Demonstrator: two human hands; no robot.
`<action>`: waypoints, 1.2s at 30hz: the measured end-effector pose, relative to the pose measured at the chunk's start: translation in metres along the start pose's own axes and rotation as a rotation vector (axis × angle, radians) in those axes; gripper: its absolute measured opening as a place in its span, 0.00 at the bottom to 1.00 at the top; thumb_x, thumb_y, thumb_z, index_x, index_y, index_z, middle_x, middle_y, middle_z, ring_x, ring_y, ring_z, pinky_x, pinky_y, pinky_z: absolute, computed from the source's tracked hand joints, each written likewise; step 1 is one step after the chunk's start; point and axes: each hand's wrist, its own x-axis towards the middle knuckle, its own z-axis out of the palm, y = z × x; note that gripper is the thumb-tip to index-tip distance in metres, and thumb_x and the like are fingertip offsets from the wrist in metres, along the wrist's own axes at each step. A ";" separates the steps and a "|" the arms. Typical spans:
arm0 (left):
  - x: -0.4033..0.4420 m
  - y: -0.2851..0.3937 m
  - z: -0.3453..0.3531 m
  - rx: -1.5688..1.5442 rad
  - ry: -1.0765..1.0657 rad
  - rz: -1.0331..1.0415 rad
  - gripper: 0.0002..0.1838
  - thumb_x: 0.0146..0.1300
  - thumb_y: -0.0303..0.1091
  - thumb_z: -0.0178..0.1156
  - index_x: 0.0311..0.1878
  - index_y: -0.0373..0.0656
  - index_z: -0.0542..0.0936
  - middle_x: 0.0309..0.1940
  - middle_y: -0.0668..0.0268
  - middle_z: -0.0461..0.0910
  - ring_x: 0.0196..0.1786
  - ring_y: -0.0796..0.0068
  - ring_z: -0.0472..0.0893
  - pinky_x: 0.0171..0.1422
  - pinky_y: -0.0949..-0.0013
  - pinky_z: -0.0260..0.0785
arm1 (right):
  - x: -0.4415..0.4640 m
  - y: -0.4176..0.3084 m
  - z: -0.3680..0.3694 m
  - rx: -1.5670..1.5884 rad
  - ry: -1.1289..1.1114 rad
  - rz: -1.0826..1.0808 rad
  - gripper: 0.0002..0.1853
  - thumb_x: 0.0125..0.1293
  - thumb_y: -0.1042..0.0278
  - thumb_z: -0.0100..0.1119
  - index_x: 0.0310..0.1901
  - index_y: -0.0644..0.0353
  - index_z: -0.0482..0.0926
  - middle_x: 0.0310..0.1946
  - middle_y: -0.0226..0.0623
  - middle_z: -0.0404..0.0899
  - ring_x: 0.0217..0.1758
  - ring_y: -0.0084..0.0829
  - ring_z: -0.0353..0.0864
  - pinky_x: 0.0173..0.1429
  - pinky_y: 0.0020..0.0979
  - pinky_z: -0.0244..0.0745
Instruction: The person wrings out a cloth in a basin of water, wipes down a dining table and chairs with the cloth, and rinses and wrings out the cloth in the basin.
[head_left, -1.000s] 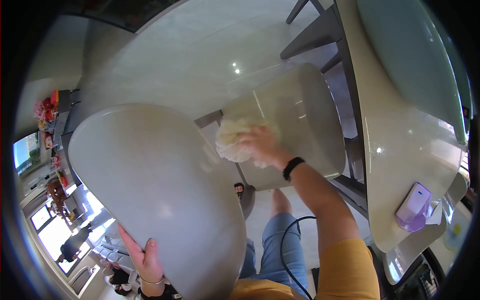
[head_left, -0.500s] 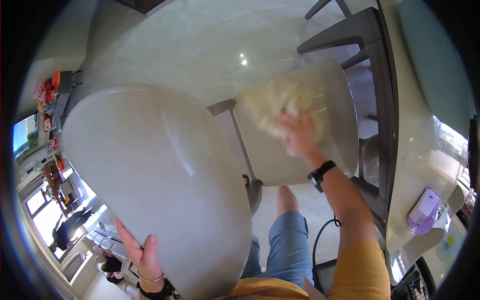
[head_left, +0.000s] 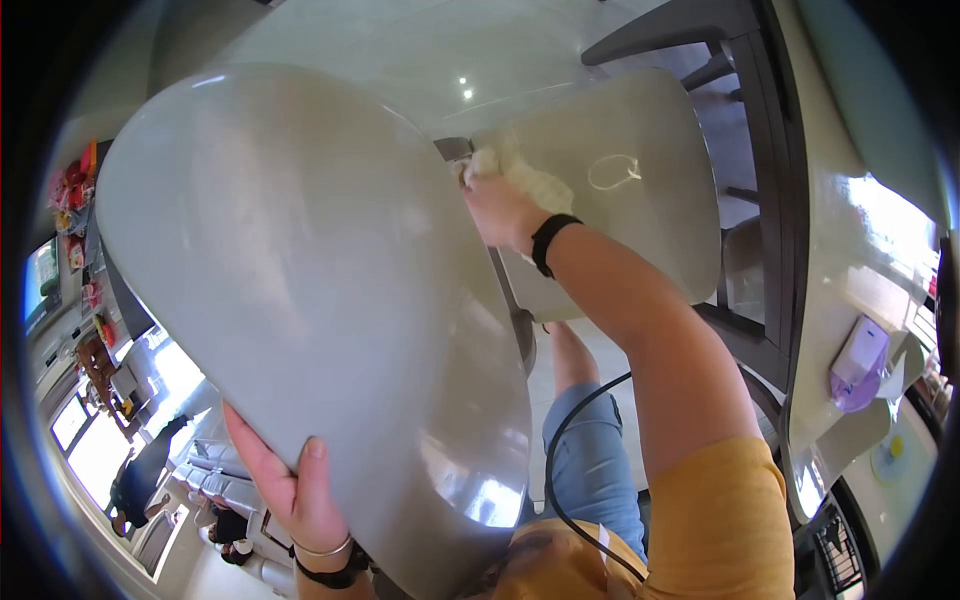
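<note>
A pale, glossy chair back (head_left: 300, 270) fills the left and middle of the view. My left hand (head_left: 295, 490) grips its lower left edge, thumb on the near face and fingers running behind it. My right hand (head_left: 498, 210) is closed on a cream cloth (head_left: 535, 182), pressed down at the left edge of the chair seat (head_left: 640, 220), close beside the chair back. Part of the cloth spreads over the seat to the right of my fingers. The fingertips of my right hand are partly hidden by the cloth.
A glossy table (head_left: 840, 260) runs along the right, with a white and purple container (head_left: 860, 362) on it. Dark chair legs (head_left: 775, 200) stand beside the seat. A dark cable hangs near my legs. People and a bright window are at the far left.
My right hand has moved the cloth from the middle of the seat to its left edge. My left hand has kept its hold, and the chair back now appears larger and higher in view.
</note>
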 end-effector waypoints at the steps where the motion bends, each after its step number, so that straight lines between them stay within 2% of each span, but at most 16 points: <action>1: 0.000 0.002 0.002 -0.004 -0.007 0.003 0.40 0.55 0.25 0.51 0.71 0.30 0.45 0.66 0.54 0.57 0.65 0.65 0.61 0.70 0.64 0.49 | -0.006 -0.009 -0.004 -0.027 -0.082 -0.028 0.07 0.52 0.62 0.56 0.27 0.54 0.80 0.28 0.30 0.80 0.38 0.32 0.78 0.40 0.32 0.71; 2: 0.000 0.003 0.004 -0.011 -0.013 0.008 0.40 0.55 0.25 0.51 0.71 0.30 0.45 0.66 0.54 0.57 0.65 0.65 0.62 0.70 0.64 0.50 | -0.013 -0.024 0.044 0.146 0.014 -0.009 0.08 0.52 0.61 0.57 0.26 0.54 0.81 0.27 0.33 0.80 0.36 0.34 0.78 0.40 0.34 0.71; 4: -0.001 0.005 0.007 -0.025 -0.021 0.022 0.40 0.55 0.24 0.50 0.70 0.30 0.45 0.66 0.54 0.57 0.65 0.65 0.62 0.70 0.64 0.50 | -0.041 -0.047 0.076 0.517 0.133 0.053 0.08 0.51 0.60 0.58 0.25 0.55 0.81 0.26 0.37 0.80 0.35 0.37 0.80 0.39 0.36 0.73; 6: -0.003 0.004 0.008 -0.049 -0.036 0.032 0.40 0.55 0.24 0.50 0.71 0.31 0.45 0.66 0.54 0.57 0.65 0.65 0.62 0.70 0.64 0.50 | -0.073 -0.069 0.049 0.677 0.038 0.096 0.10 0.49 0.60 0.59 0.24 0.57 0.81 0.26 0.40 0.80 0.36 0.39 0.81 0.38 0.38 0.73; 8: -0.005 0.004 0.011 -0.058 -0.035 0.038 0.40 0.56 0.23 0.50 0.71 0.31 0.45 0.66 0.54 0.58 0.65 0.65 0.62 0.70 0.63 0.50 | -0.085 -0.078 0.041 0.599 -0.192 0.080 0.11 0.49 0.59 0.58 0.25 0.58 0.81 0.27 0.43 0.81 0.36 0.42 0.81 0.37 0.39 0.74; 11: -0.005 0.007 0.015 -0.020 -0.028 0.043 0.40 0.55 0.24 0.50 0.71 0.31 0.45 0.66 0.53 0.58 0.65 0.64 0.62 0.70 0.63 0.49 | -0.091 -0.078 0.048 0.707 -0.237 0.129 0.12 0.49 0.58 0.58 0.27 0.58 0.82 0.30 0.46 0.82 0.36 0.44 0.82 0.38 0.40 0.75; 14: -0.006 0.003 0.009 0.044 -0.029 0.048 0.39 0.56 0.23 0.50 0.71 0.31 0.46 0.66 0.53 0.57 0.66 0.64 0.62 0.71 0.63 0.49 | -0.088 -0.065 0.015 0.693 -0.476 0.184 0.14 0.49 0.58 0.57 0.29 0.59 0.83 0.32 0.52 0.81 0.37 0.48 0.81 0.41 0.42 0.75; 17: -0.006 -0.003 0.005 0.064 -0.015 0.077 0.37 0.58 0.22 0.48 0.71 0.32 0.47 0.69 0.53 0.56 0.68 0.63 0.60 0.71 0.63 0.48 | -0.078 -0.058 0.017 0.752 -0.642 0.293 0.21 0.54 0.50 0.57 0.36 0.62 0.83 0.37 0.55 0.81 0.42 0.48 0.81 0.46 0.40 0.75; 20: -0.005 -0.008 0.001 0.068 0.066 0.047 0.40 0.56 0.23 0.51 0.71 0.31 0.46 0.68 0.52 0.56 0.67 0.62 0.61 0.71 0.61 0.49 | -0.126 -0.027 0.015 1.296 -0.499 0.647 0.30 0.61 0.39 0.52 0.46 0.64 0.80 0.46 0.54 0.79 0.50 0.46 0.78 0.53 0.37 0.71; 22: -0.003 -0.013 -0.007 0.046 0.046 0.053 0.39 0.57 0.24 0.50 0.71 0.31 0.46 0.69 0.52 0.55 0.67 0.62 0.60 0.71 0.61 0.48 | -0.179 -0.004 -0.015 1.851 -0.255 0.626 0.35 0.64 0.37 0.50 0.57 0.64 0.72 0.55 0.50 0.74 0.60 0.37 0.71 0.63 0.33 0.64; 24: -0.002 -0.022 -0.020 0.073 0.059 0.071 0.39 0.58 0.24 0.51 0.71 0.30 0.47 0.69 0.52 0.55 0.68 0.62 0.60 0.71 0.61 0.48 | -0.222 0.015 -0.023 1.723 -0.245 0.897 0.30 0.69 0.43 0.46 0.56 0.65 0.72 0.56 0.50 0.73 0.61 0.40 0.70 0.64 0.33 0.62; 26: -0.001 -0.023 -0.023 0.086 0.060 0.071 0.39 0.58 0.25 0.51 0.71 0.30 0.47 0.69 0.52 0.55 0.68 0.61 0.60 0.72 0.61 0.48 | -0.255 0.027 -0.045 1.001 0.029 0.827 0.30 0.69 0.42 0.41 0.55 0.64 0.73 0.55 0.53 0.72 0.59 0.47 0.71 0.61 0.35 0.64; 28: 0.000 -0.025 -0.026 0.107 0.042 0.078 0.38 0.59 0.26 0.51 0.71 0.31 0.47 0.69 0.52 0.55 0.69 0.61 0.59 0.72 0.61 0.48 | -0.270 0.032 -0.077 0.523 0.236 0.742 0.27 0.69 0.46 0.43 0.51 0.65 0.74 0.48 0.53 0.76 0.53 0.51 0.74 0.57 0.38 0.68; 31: 0.000 -0.026 -0.029 0.130 0.002 0.090 0.37 0.62 0.28 0.50 0.72 0.32 0.46 0.69 0.51 0.54 0.69 0.62 0.59 0.72 0.62 0.49 | -0.282 0.027 -0.105 0.861 0.350 0.923 0.23 0.69 0.50 0.46 0.49 0.66 0.75 0.40 0.50 0.79 0.44 0.46 0.79 0.50 0.37 0.71; 34: -0.001 -0.026 -0.029 0.106 0.002 0.089 0.37 0.62 0.28 0.49 0.72 0.32 0.46 0.69 0.51 0.54 0.69 0.61 0.58 0.72 0.61 0.49 | -0.265 0.010 -0.116 1.125 0.613 0.804 0.21 0.68 0.53 0.50 0.47 0.66 0.75 0.34 0.45 0.80 0.36 0.40 0.79 0.45 0.34 0.73; 36: -0.001 -0.025 -0.026 0.099 0.019 0.088 0.37 0.62 0.28 0.49 0.72 0.32 0.45 0.69 0.51 0.54 0.69 0.61 0.58 0.72 0.61 0.49 | -0.244 -0.008 -0.108 1.241 0.385 0.771 0.19 0.67 0.55 0.52 0.43 0.66 0.75 0.33 0.43 0.79 0.34 0.35 0.77 0.43 0.31 0.72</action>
